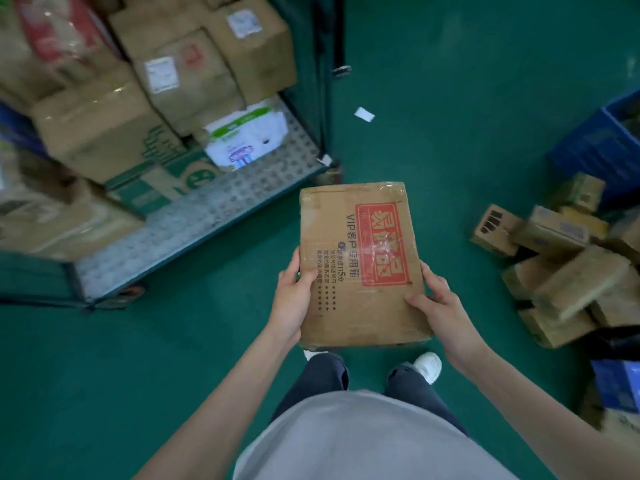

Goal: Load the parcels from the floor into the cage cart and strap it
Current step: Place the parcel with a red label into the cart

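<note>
We hold a flat cardboard parcel [360,265] above the green floor [450,116], our left hand [291,299] and right hand [440,303] gripping its near side edges. It extends forward from our fingers, near the cage cart [194,216] at left.

Dim, even overhead light; glare on taped cardboard box [360,261]; cage cart [194,216] motion-blurred; wide-angle bending at edges

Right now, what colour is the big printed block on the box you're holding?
Red, on the brown cardboard box; the head view shows it clearly.
</note>
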